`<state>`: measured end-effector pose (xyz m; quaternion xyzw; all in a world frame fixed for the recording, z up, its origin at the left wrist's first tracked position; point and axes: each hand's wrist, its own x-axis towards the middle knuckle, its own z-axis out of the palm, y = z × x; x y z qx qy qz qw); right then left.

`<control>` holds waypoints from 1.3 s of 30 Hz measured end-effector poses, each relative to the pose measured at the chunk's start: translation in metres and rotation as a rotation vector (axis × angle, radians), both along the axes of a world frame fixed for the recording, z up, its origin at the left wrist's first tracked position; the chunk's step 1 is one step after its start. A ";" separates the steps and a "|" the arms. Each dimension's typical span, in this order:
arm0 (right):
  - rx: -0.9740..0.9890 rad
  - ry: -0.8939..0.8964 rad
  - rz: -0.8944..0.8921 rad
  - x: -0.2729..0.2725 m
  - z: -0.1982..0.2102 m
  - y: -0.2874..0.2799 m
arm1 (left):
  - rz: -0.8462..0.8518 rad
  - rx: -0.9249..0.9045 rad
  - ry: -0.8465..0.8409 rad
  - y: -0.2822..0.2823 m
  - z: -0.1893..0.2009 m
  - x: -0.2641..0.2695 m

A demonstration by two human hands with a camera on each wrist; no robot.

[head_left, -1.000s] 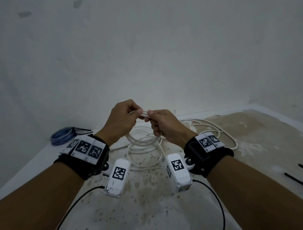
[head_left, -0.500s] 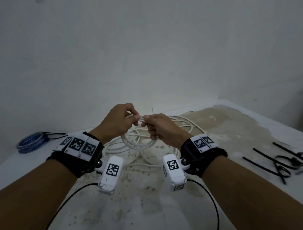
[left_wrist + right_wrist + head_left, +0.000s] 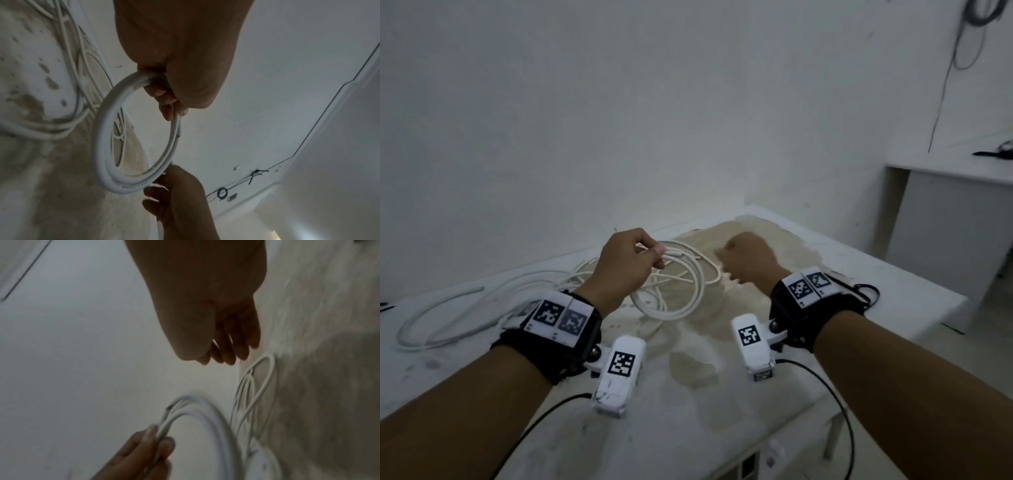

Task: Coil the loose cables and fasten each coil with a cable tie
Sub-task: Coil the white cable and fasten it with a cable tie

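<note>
Left hand (image 3: 625, 265) pinches white cable coil (image 3: 674, 317), ring hanging upright beneath it; right hand (image 3: 748, 258) loosely curled, empty, just beside.

Black wrist straps (image 3: 582, 342), checkered marker tags (image 3: 549, 313), white cameras (image 3: 623, 373), black cables (image 3: 565, 400)

stained white table (image 3: 688, 428) bears loose loops of white cable (image 3: 465, 292).

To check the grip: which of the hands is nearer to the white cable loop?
Left. The left hand grips the white cable loop; the right hand is close beside it, on the right.
</note>
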<state>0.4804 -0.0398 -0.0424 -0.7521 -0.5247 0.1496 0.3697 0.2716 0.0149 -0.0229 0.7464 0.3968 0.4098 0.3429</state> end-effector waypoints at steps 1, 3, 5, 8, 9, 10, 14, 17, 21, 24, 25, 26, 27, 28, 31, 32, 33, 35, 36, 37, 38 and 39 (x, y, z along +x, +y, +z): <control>-0.061 -0.190 -0.098 0.016 -0.001 -0.007 | -0.012 -0.008 -0.006 -0.003 -0.001 0.006; -0.168 -0.388 -0.232 0.046 -0.002 -0.026 | -0.028 -0.022 -0.018 -0.010 -0.003 0.017; -0.266 -0.480 -0.313 0.075 -0.003 -0.046 | -0.030 -0.036 -0.025 -0.015 -0.005 0.025; -0.415 -0.596 -0.373 0.114 -0.008 -0.067 | -0.047 -0.053 -0.030 -0.022 -0.006 0.032; -0.461 -0.613 -0.374 0.124 -0.009 -0.073 | -0.053 -0.056 -0.033 -0.024 -0.006 0.034; -0.501 -0.627 -0.370 0.131 -0.011 -0.077 | -0.055 -0.058 -0.035 -0.026 -0.006 0.035; -0.624 -0.730 -0.349 0.145 -0.021 -0.092 | -0.049 -0.061 -0.015 -0.031 -0.008 0.040; -0.655 -0.784 -0.304 0.148 -0.034 -0.096 | -0.057 -0.077 -0.014 -0.033 -0.009 0.041; -0.587 -0.759 -0.317 0.149 -0.037 -0.092 | -0.049 -0.091 -0.021 -0.032 -0.010 0.039; -0.584 -0.752 -0.284 0.147 -0.034 -0.085 | -0.040 -0.098 -0.032 -0.030 -0.009 0.037; -0.597 -0.749 -0.267 0.147 -0.034 -0.083 | -0.039 -0.098 -0.032 -0.030 -0.009 0.036; -0.604 -0.751 -0.260 0.146 -0.034 -0.083 | -0.039 -0.098 -0.035 -0.029 -0.009 0.035; -0.606 -0.749 -0.258 0.145 -0.033 -0.082 | -0.040 -0.098 -0.038 -0.029 -0.010 0.035; -0.610 -0.742 -0.259 0.143 -0.031 -0.082 | -0.041 -0.100 -0.038 -0.029 -0.010 0.034; -0.607 -0.716 -0.291 0.135 -0.016 -0.076 | -0.038 -0.101 -0.028 -0.029 -0.011 0.032; -0.576 -0.702 -0.291 0.131 -0.012 -0.073 | -0.037 -0.102 -0.027 -0.028 -0.011 0.032; -0.542 -0.680 -0.289 0.127 -0.007 -0.069 | -0.037 -0.102 -0.028 -0.028 -0.012 0.031; -0.488 -0.605 -0.290 0.118 -0.002 -0.063 | -0.037 -0.104 -0.023 -0.027 -0.012 0.030; -0.464 -0.559 -0.290 0.113 -0.001 -0.059 | -0.038 -0.106 -0.020 -0.027 -0.012 0.029; -0.446 -0.500 -0.279 0.109 0.000 -0.055 | -0.041 -0.108 -0.021 -0.026 -0.012 0.028; -0.432 -0.431 -0.249 0.104 0.000 -0.051 | -0.044 -0.111 -0.024 -0.026 -0.011 0.026; -0.408 -0.349 -0.206 0.099 0.000 -0.045 | -0.046 -0.115 -0.030 -0.026 -0.011 0.024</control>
